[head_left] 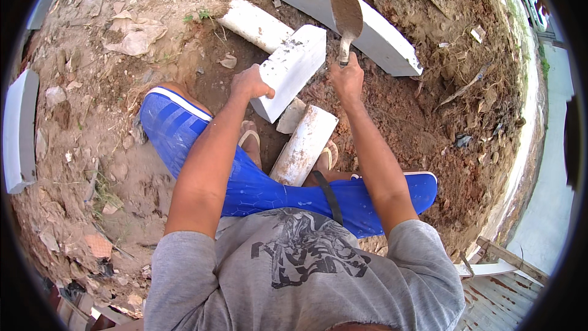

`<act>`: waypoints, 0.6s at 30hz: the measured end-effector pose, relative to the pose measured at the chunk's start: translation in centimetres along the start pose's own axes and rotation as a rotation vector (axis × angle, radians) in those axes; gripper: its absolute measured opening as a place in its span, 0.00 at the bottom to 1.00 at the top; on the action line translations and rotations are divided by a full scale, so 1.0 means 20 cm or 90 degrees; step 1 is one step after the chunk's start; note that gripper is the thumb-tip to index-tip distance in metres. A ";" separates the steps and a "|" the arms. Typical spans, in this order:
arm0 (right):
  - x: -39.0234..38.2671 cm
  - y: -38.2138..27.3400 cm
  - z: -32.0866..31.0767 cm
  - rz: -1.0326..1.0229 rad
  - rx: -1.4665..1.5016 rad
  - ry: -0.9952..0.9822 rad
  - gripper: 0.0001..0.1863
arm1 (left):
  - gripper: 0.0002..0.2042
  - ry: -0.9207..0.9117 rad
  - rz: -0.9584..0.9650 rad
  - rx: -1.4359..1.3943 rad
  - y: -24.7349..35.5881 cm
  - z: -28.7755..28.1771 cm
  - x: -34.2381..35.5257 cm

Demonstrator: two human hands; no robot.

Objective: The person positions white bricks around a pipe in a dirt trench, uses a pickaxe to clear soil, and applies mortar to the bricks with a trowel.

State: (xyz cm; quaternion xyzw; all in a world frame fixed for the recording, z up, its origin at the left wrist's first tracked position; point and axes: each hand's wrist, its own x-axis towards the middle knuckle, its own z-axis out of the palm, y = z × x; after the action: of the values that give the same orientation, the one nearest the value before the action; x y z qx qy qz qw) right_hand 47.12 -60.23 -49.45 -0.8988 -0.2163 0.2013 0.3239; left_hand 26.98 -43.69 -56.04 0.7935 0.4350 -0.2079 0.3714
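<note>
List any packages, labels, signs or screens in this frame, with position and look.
No packages, labels, signs or screens can be made out.
Nearest thing to one: the dark graphic print on the grey shirt, lower centre, an abstract blackish figure.
Scraps of pale litter lie on the dirt at upper left, crumpled and too unclear to identify.
</note>
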 end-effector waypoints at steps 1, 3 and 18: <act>0.00 0.07 0.03 0.001 -0.001 0.000 0.22 | 0.43 -0.002 0.000 -0.001 0.01 0.00 -0.01; 0.02 0.18 0.07 -0.123 -0.302 -0.196 0.22 | 0.43 -0.001 0.000 -0.004 0.05 0.00 -0.01; 0.11 0.16 0.08 -0.045 -0.157 -0.147 0.21 | 0.40 -0.002 0.000 -0.020 0.09 -0.02 -0.03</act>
State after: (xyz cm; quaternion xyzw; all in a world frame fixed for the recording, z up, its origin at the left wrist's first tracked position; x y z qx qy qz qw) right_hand 49.07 -60.52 -53.21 -0.8945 -0.3064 0.2636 0.1910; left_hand 28.22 -44.37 -54.76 0.7873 0.4376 -0.2026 0.3842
